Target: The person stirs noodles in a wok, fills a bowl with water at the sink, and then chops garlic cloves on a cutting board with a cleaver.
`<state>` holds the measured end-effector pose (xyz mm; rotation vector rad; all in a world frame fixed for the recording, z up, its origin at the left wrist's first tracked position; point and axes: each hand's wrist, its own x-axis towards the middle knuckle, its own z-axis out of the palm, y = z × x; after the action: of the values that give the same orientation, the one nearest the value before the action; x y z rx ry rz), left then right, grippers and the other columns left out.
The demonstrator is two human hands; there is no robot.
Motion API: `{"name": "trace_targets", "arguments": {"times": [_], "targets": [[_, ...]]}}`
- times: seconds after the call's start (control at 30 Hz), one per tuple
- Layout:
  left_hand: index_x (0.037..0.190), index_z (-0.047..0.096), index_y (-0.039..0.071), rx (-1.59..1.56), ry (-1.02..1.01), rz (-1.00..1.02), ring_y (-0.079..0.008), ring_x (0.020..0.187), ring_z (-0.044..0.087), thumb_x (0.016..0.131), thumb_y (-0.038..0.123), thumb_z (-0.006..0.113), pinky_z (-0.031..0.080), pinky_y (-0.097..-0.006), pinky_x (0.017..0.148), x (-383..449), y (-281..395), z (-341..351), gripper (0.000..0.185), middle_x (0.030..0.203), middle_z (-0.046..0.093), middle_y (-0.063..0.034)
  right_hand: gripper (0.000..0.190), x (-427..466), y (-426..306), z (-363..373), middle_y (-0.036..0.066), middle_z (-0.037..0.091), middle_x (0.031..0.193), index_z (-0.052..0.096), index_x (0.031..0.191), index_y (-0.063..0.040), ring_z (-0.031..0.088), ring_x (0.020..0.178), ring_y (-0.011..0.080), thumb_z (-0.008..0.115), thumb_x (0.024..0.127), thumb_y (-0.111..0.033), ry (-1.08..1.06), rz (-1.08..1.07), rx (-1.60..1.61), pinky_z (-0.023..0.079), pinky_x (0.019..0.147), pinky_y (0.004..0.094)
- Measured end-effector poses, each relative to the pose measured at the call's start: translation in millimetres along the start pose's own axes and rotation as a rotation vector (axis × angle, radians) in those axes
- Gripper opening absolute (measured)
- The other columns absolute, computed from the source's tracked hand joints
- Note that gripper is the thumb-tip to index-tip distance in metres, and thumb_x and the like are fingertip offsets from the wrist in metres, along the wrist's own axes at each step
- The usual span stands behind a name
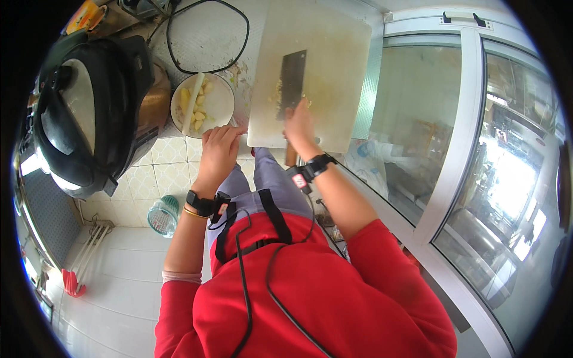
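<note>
My right hand (pixel 301 125) grips a cleaver, slightly blurred, with its wooden handle (pixel 291 155) showing below the hand. The broad dark blade (pixel 293 78) lies over a white cutting board (pixel 335 85). Small pale chopped bits (pixel 278 96) lie along the blade's left side, and a few show to its right. My left hand (pixel 220 145) rests at the counter's front edge, between the board and a white plate (pixel 221 100). Its fingers are together and their undersides are hidden. On the plate are several peeled garlic cloves (pixel 199 109), with a long pale strip (pixel 193 105) laid across them.
A black countertop cooker (pixel 94 112) stands left of the plate. Behind the plate a black cable (pixel 208 4) loops over the counter. White-framed glass sliding doors (pixel 425 134) border the right side. On the floor stands a teal mesh basket (pixel 163 217).
</note>
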<state>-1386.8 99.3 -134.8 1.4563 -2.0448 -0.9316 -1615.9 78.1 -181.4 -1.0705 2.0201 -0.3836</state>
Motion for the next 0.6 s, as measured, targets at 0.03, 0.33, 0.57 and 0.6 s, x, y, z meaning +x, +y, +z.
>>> {"name": "trace_targets", "arguments": {"times": [0.03, 0.33, 0.57, 0.6], "targets": [[0.107, 0.067, 0.011, 0.006, -0.008, 0.001, -0.0269, 0.098, 0.061, 0.094, 0.008, 0.058, 0.04, -0.0414, 0.094, -1, 0, 1, 0.017, 0.097, 0.067, -0.0058, 0.038, -2, -2, 14, 0.02, 0.063, 0.068, 0.037, 0.126, 0.009, 0.064, 0.048, 0.0262, 0.054, 0.099, -0.013, -0.022, -0.014, 0.075, 0.049, 0.041, 0.0387], [0.109, 0.067, 0.01, 0.003, -0.034, -0.001, -0.0286, 0.099, 0.061, 0.093, 0.007, 0.058, 0.039, -0.0415, 0.096, 0, -4, -6, 0.019, 0.101, 0.068, -0.0078, 0.038, 9, 31, 10, 0.031, 0.066, 0.085, 0.042, 0.124, 0.007, 0.063, 0.081, 0.0525, 0.057, 0.095, -0.013, 0.057, -0.07, -0.023, 0.049, 0.068, 0.0588], [0.108, 0.067, 0.01, -0.003, -0.042, 0.0, -0.0281, 0.098, 0.061, 0.093, 0.007, 0.058, 0.039, -0.0409, 0.096, 6, -6, -5, 0.018, 0.099, 0.067, -0.0078, 0.034, 13, 63, -30, 0.031, 0.066, 0.092, 0.046, 0.122, 0.001, 0.062, 0.086, 0.0532, 0.058, 0.094, -0.014, 0.174, -0.282, -0.193, 0.05, 0.071, 0.0575], [0.108, 0.067, 0.01, -0.006, -0.04, 0.005, -0.0281, 0.098, 0.061, 0.093, 0.007, 0.058, 0.039, -0.0408, 0.096, 6, -5, -4, 0.018, 0.099, 0.067, -0.0078, 0.032, 16, 65, -32, 0.031, 0.066, 0.09, 0.047, 0.121, 0.001, 0.062, 0.084, 0.0533, 0.059, 0.094, -0.013, 0.182, -0.27, -0.184, 0.05, 0.07, 0.056]]}}
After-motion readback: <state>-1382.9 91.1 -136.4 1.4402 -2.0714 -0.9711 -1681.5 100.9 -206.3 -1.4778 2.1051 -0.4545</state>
